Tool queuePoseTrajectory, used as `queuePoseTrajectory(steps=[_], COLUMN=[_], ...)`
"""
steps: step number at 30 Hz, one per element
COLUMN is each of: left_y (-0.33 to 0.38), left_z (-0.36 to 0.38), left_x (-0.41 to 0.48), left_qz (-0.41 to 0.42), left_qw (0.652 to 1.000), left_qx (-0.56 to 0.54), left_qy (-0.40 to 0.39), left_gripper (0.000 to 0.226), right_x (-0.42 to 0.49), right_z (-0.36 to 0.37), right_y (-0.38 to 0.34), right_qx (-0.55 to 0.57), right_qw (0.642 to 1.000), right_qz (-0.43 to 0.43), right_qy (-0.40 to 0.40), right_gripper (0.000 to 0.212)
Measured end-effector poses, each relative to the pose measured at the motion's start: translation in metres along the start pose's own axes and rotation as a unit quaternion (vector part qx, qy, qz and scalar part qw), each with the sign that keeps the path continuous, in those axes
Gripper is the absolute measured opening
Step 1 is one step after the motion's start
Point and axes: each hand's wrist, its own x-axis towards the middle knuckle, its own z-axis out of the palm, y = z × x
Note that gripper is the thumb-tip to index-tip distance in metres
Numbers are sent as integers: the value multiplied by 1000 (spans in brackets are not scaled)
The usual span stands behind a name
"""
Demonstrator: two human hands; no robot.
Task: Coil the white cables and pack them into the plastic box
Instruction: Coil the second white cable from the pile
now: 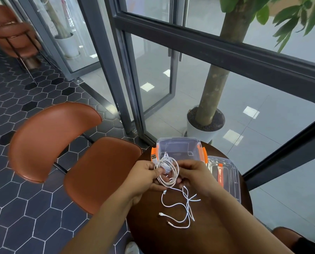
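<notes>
Above the small round dark table (213,233) I hold a white cable coil (168,170) of a few loops. My left hand (146,176) pinches its left side, with a USB plug sticking up beside the thumb. My right hand (193,176) grips the right side of the same coil. Loose white cables (180,211) lie tangled on the table below my hands. The clear plastic box (179,146) with orange latches stands open at the table's far edge, just beyond the coil.
The box's clear lid (226,177) with an orange handle lies to the right of the box. A brown chair (98,173) stands close on the left. A potted tree (205,125) stands behind glass beyond the table. Dark hexagon tiles cover the floor.
</notes>
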Motion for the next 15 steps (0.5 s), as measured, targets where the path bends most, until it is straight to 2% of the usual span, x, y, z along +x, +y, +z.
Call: queuePoseTrajectory(steps=[2, 3, 4, 6, 9, 15], left_y=[1, 1, 0, -1, -3, 2], left_z=[1, 2, 3, 5, 8, 7], left_x=[1, 1, 1, 2, 5, 3], left_qz=[7, 11, 16, 25, 35, 30], left_qw=[999, 999, 998, 996, 990, 987], left_qx=[26, 36, 47, 79, 132, 154], left_qy=[18, 27, 33, 35, 35, 31], left_gripper=[18, 18, 18, 18, 17, 18], right_x=[1, 0, 0, -2, 1, -1], right_z=[5, 8, 10, 15, 24, 30], right_y=[2, 3, 4, 9, 19, 24], right_qx=[93, 104, 73, -80, -287, -349], right_qw=[995, 994, 996, 992, 939, 882], right_qz=[16, 9, -14, -86, -164, -267], right_qy=[28, 36, 41, 46, 95, 171], right_gripper=[22, 24, 25, 35, 42, 31])
